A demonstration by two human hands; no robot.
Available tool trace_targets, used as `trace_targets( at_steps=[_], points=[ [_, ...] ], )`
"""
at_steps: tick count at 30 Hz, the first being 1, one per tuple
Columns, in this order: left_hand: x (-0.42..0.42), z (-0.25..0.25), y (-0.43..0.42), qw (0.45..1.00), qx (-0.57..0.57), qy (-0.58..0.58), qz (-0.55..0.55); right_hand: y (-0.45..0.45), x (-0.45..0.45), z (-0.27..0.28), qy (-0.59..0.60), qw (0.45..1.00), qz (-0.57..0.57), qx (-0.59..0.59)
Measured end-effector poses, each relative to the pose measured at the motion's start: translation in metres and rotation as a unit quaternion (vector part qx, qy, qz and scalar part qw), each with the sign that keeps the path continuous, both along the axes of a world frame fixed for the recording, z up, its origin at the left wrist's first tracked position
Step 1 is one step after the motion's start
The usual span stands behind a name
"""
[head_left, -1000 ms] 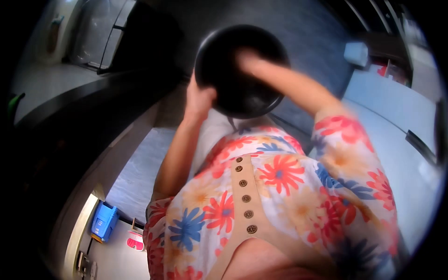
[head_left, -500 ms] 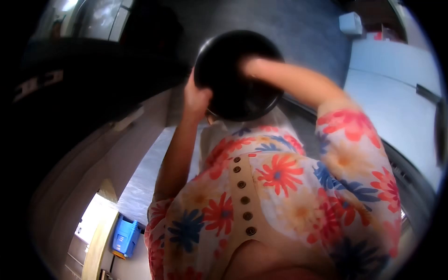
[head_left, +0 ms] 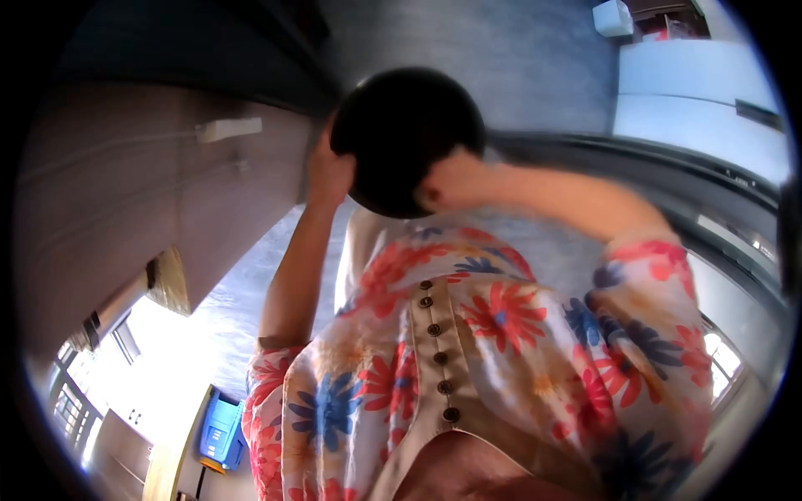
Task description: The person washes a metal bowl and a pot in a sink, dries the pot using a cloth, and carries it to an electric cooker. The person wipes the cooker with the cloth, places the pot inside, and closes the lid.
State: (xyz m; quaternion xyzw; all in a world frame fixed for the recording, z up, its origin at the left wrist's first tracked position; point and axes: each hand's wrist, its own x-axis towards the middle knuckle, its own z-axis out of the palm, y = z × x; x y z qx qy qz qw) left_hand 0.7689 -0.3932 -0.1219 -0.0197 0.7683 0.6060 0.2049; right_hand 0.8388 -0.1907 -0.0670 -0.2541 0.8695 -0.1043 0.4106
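A black, round pot (head_left: 393, 108) hangs in front of my body, its dark opening facing me. My left hand (head_left: 331, 175) grips the left side of its rim, thumb on the near face and fingers hidden behind. My right hand (head_left: 455, 179) is at the lower right of the pot, over its opening, with fingers curled together. Whether something small is in those fingers cannot be made out. The inside of the pot is too dark to show any contents.
Brown cabinet fronts (head_left: 242, 179) run along the left. A pale cabinet (head_left: 693, 88) and a dark counter edge (head_left: 576, 159) are at the right. A blue plastic container (head_left: 223, 430) stands at the lower left. Grey floor (head_left: 535, 67) shows beyond the pot.
My right hand has moved from deep over the middle of the pot to its lower right. The pot has shifted slightly left. The view has turned, showing more of the left cabinets.
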Motion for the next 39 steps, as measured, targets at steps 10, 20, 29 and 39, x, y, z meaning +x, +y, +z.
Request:
trace_targets(
  at_steps=[10,20,29,39],
  points=[
    [0.023,-0.006,-0.031,0.995,0.008,-0.082,-0.054,0.047,-0.077,0.034,0.358,0.918,-0.098,-0.137],
    [0.068,0.023,-0.047,0.981,-0.007,-0.149,-0.122,-0.010,-0.044,0.004,0.231,0.971,-0.048,-0.038],
    [0.120,-0.018,-0.223,0.974,0.059,-0.215,-0.033,-0.108,0.059,-0.015,0.089,0.917,-0.369,-0.120],
    [0.198,-0.011,-0.368,0.970,0.034,-0.172,0.169,-0.275,0.054,-0.044,0.100,0.936,-0.276,-0.195]
  ],
)
